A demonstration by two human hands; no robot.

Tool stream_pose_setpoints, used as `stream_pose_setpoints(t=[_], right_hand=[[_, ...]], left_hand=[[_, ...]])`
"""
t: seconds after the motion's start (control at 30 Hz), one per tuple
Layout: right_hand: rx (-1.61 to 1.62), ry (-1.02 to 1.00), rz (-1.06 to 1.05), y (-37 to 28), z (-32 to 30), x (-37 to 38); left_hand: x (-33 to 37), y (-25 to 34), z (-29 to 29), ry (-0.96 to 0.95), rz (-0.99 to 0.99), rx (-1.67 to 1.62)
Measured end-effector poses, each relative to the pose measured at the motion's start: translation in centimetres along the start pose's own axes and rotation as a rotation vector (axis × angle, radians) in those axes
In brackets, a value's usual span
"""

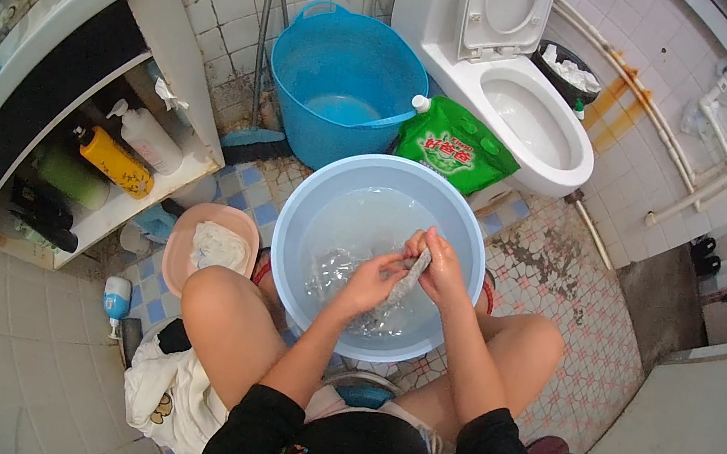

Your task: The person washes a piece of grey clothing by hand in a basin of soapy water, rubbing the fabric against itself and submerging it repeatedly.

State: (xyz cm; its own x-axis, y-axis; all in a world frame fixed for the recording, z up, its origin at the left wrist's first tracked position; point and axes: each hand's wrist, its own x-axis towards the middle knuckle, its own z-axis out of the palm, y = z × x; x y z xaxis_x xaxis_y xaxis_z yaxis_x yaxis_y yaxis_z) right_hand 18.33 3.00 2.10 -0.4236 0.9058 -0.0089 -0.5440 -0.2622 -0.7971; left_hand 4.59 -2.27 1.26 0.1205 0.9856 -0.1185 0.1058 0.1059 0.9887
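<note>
A light blue basin (285,243) stands between my knees, with cloudy, bubbly water (374,219) in it. Above the water my right hand (441,268) grips a bunched wet greyish cloth (408,283), its fingers closed round the upper end. My left hand (371,283) has curled fingers against the same cloth from the left, lower down. The cloth's lower part hangs toward the water, and more pale fabric seems to lie under the surface among the bubbles. What kind of garment it is cannot be made out.
Behind the basin are a blue tub (348,82), a green detergent pouch (452,146) and a toilet (542,122). To the left, a pink basin (180,245) holds white cloth, near a shelf (175,183) with bottles. White clothes (184,398) lie by my left leg.
</note>
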Motion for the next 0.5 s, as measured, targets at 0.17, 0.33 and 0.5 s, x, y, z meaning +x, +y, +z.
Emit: stream_pose_setpoints(t=[0.17, 0.33, 0.5], right_hand=[[-0.201, 0.102, 0.03, 0.7, 1.3, -0.4], [-0.162, 0.098, 0.223, -0.8, 0.3, -1.4], [-0.382, 0.001, 0.269, 2.8, -1.9, -2.3]], left_hand=[[0.3, -3.1, -0.9, 0.017, 0.068, 0.092], [0.5, -3.5, -2.1, 0.259, -0.079, -0.45], [0.4, -2.1, -2.3, 0.207, -0.081, -0.788]])
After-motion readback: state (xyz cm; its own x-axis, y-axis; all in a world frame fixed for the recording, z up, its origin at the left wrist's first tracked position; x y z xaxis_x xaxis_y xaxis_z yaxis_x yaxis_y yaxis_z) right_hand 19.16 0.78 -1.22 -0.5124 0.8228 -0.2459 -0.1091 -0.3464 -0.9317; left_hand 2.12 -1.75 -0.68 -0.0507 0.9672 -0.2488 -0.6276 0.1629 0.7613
